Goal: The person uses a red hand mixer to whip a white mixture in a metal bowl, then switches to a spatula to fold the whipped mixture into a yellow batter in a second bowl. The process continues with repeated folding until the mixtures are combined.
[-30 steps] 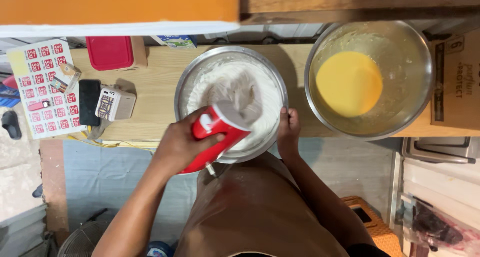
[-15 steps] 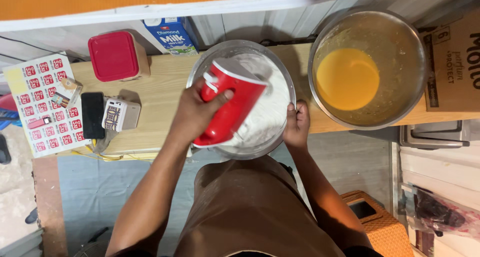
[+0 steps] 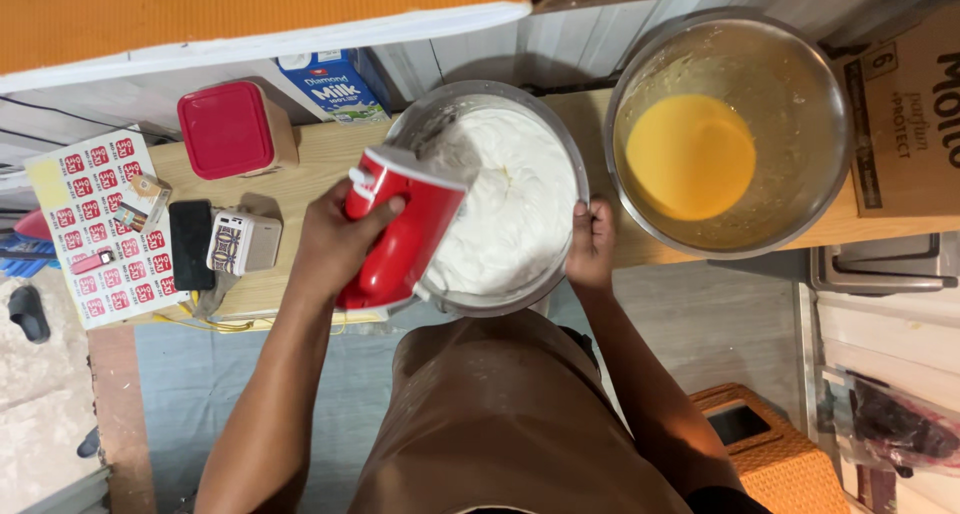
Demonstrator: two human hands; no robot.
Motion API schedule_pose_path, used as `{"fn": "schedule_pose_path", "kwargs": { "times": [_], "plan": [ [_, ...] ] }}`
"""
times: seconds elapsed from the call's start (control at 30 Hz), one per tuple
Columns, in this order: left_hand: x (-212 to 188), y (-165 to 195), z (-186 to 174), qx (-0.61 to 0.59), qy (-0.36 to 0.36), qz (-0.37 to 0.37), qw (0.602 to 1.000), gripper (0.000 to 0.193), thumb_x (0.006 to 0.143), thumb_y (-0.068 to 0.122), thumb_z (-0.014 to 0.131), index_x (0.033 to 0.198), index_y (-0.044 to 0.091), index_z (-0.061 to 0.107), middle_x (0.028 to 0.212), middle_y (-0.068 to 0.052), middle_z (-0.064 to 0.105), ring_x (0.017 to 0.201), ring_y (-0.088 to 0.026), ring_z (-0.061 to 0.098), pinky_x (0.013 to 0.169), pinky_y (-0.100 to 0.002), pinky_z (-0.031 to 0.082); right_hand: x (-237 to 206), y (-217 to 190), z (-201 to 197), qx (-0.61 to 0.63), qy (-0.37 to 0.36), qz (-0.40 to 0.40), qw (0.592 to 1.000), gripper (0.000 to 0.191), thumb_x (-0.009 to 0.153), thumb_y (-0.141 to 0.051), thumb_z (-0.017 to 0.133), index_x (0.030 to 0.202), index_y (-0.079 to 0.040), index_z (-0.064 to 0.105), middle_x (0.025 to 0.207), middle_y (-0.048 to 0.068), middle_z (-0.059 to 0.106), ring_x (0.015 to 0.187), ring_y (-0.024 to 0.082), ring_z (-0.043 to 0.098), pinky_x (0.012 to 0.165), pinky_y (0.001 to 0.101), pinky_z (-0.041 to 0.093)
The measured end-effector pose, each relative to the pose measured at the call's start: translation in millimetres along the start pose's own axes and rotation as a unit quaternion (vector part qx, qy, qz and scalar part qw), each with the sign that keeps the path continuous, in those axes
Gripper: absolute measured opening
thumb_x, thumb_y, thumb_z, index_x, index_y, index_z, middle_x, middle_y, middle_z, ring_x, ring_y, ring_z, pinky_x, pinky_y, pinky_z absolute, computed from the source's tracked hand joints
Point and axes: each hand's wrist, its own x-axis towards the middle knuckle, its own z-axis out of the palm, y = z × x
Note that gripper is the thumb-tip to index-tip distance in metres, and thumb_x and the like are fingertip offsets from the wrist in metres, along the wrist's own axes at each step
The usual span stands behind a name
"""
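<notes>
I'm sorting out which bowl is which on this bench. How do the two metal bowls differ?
The near bowl holds thick white whipped cream; the far-right bowl holds smooth yellow liquid with pale smears up its wall. The near bowl has a red hand mixer over it, held by the left hand, and the right hand grips its rim; no hand touches the far-right bowl. Both are round, shiny metal.

We note bright, even light; soft shadows; mild glare on steel bowl (image 3: 825,124) rim; sharp focus throughout.

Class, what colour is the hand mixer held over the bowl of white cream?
Red, with a white edge; the head view shows the hand mixer best.
</notes>
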Motion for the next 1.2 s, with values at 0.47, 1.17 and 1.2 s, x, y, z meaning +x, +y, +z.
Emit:
{"fn": "schedule_pose_path", "kwargs": {
  "times": [0.47, 1.17, 1.2],
  "plan": [
    [-34, -1, 44, 0.051, -0.005, -0.084, 0.995, 0.035, 0.088, 0.025, 0.079, 0.109, -0.002, 0.072, 0.074, -0.007, 0.069, 0.058, -0.011, 0.059, 0.056, -0.030, 0.050, 23, 9, -10, 0.017, -0.042, -0.002, 0.999, 0.020, 0.114, -0.019, 0.049, 0.097, -0.007, 0.048, 0.087, -0.004, 0.043, 0.083, 0.006, 0.038, 0.076, 0.0236, 0.037],
    [-13, 57, 82, 0.006, 0.064, 0.052, 0.997, 0.038, 0.086, 0.026, 0.081, 0.112, 0.000, 0.071, 0.087, -0.007, 0.078, 0.069, -0.010, 0.071, 0.065, -0.028, 0.060, 30, 37, -34, 0.035, -0.138, 0.022, 0.990, 0.016, 0.111, -0.020, 0.050, 0.107, -0.005, 0.050, 0.094, -0.001, 0.054, 0.088, 0.007, 0.046, 0.082, 0.0255, 0.042],
    [-11, 58, 82, 0.009, 0.070, 0.060, 0.996, 0.038, 0.086, 0.026, 0.081, 0.111, -0.001, 0.071, 0.088, -0.009, 0.078, 0.071, -0.012, 0.072, 0.066, -0.029, 0.060, 30, 38, -35, 0.039, -0.140, 0.023, 0.989, 0.016, 0.111, -0.020, 0.051, 0.106, -0.005, 0.050, 0.093, -0.001, 0.053, 0.087, 0.006, 0.046, 0.081, 0.0254, 0.042]
  ]
}}
